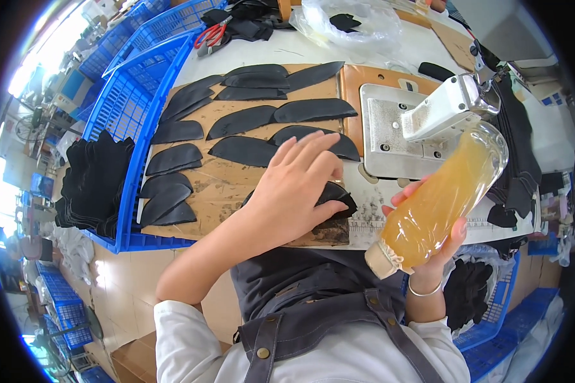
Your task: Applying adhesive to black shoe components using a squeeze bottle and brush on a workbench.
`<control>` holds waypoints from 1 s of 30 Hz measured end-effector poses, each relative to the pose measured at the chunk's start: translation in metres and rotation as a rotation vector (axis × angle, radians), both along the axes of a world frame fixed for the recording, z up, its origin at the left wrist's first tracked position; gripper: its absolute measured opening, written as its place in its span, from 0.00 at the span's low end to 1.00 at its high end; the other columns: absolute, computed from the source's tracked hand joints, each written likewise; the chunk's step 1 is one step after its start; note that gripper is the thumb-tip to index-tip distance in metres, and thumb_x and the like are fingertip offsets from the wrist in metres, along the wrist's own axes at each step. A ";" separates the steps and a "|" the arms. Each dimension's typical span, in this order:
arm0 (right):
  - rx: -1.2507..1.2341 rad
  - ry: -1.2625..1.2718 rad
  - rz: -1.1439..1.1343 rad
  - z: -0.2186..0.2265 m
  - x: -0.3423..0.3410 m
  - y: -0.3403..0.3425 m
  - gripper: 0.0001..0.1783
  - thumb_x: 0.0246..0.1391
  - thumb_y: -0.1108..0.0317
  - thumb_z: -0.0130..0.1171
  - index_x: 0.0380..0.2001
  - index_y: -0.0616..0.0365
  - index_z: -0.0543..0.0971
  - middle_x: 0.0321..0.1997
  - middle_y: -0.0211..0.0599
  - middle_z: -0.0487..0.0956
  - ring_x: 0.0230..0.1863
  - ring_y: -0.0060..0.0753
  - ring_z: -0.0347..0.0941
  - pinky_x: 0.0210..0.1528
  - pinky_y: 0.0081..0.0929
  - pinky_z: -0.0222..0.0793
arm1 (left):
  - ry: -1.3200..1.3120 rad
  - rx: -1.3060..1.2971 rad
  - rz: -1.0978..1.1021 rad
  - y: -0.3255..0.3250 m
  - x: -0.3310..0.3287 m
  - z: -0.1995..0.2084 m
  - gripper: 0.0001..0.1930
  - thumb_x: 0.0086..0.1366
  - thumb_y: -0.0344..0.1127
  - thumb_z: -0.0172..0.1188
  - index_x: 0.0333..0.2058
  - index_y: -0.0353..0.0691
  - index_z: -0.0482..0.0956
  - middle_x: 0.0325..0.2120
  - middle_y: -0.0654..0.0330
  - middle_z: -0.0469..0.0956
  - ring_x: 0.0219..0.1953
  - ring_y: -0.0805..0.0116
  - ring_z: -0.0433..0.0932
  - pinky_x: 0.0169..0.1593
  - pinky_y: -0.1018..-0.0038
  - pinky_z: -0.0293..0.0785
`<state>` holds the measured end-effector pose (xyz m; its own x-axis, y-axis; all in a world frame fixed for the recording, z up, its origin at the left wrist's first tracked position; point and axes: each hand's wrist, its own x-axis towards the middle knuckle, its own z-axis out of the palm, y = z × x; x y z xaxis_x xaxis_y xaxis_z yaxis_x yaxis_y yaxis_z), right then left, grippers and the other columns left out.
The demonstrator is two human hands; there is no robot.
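Clutching a clear bottle of amber liquid (437, 201) beside rows of thin black leaf-shaped pieces (241, 121)

Clamped in the right hand (450, 246) at the near right, with beige cap (382, 258) tilted toward the near left. Spread loosely over the near right pieces with the left hand (303, 172), well apart from the right; cannot tell whether touching. Hidden in part by that hand and forearm: the nearest row. Screened in part by the bottle: a white metal machine (437, 115) with a flat base plate, set on an orange-brown panel (352, 83). Seen on the far side: red-handled scissors (218, 30), dark fabric scraps (255, 25) and a crumpled clear plastic bag (354, 38). Crowding the left edge: a latticed blue plastic crate (124, 96) and a thick stack of black fabric (92, 179). Placed low at the near right: another blue crate (501, 300), holding black cloth (466, 290) and clear plastic. Spread beneath the pieces: a worn, stained brown cardboard sheet (220, 191) atop a white table (268, 51). Photographed in a bright workroom with beige tiled floor (137, 274), more blue baskets (64, 306) along the left and brown cardboard (137, 357) near.
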<state>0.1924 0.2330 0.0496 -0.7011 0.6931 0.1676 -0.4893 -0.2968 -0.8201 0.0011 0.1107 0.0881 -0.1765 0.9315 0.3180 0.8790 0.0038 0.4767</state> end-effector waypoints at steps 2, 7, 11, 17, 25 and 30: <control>-0.151 0.174 0.161 -0.004 -0.007 -0.004 0.42 0.47 0.35 0.51 0.54 0.60 0.61 0.45 0.45 0.71 0.45 0.42 0.72 0.52 0.52 0.68 | 0.005 0.049 0.052 -0.002 -0.002 0.000 0.13 0.50 0.36 0.67 0.32 0.41 0.74 0.53 0.53 0.67 0.60 0.51 0.61 0.60 0.59 0.57; -0.256 0.219 0.351 -0.008 -0.022 -0.009 0.45 0.43 0.37 0.57 0.54 0.62 0.61 0.45 0.50 0.71 0.48 0.46 0.71 0.57 0.53 0.62 | -0.264 0.050 0.107 -0.012 -0.011 0.000 0.08 0.49 0.31 0.66 0.24 0.39 0.74 0.55 0.55 0.67 0.61 0.53 0.60 0.59 0.62 0.59; -0.157 0.034 0.273 -0.003 -0.029 -0.017 0.43 0.46 0.35 0.54 0.54 0.58 0.61 0.44 0.44 0.71 0.45 0.44 0.72 0.58 0.59 0.59 | -0.386 0.065 0.121 -0.020 -0.020 0.002 0.07 0.49 0.31 0.66 0.22 0.39 0.75 0.54 0.55 0.69 0.60 0.55 0.62 0.58 0.64 0.60; -0.213 0.088 0.288 -0.008 -0.029 -0.014 0.42 0.47 0.36 0.53 0.55 0.57 0.61 0.45 0.44 0.70 0.45 0.42 0.70 0.58 0.58 0.58 | -0.430 0.182 0.339 -0.055 -0.075 0.037 0.05 0.51 0.28 0.64 0.22 0.38 0.76 0.49 0.54 0.74 0.51 0.66 0.71 0.54 0.72 0.64; -0.177 0.077 0.314 -0.004 -0.032 -0.012 0.42 0.48 0.35 0.52 0.55 0.58 0.60 0.44 0.45 0.70 0.46 0.41 0.71 0.58 0.58 0.59 | 0.060 0.386 0.624 -0.075 -0.150 0.067 0.07 0.50 0.34 0.65 0.23 0.37 0.80 0.46 0.55 0.76 0.48 0.64 0.74 0.54 0.69 0.65; -0.204 0.096 0.302 -0.005 -0.032 -0.012 0.41 0.47 0.39 0.55 0.53 0.61 0.62 0.45 0.49 0.72 0.48 0.42 0.71 0.55 0.50 0.66 | 0.278 0.401 0.551 -0.026 -0.183 0.033 0.06 0.46 0.36 0.64 0.20 0.40 0.80 0.46 0.53 0.75 0.50 0.56 0.71 0.55 0.66 0.63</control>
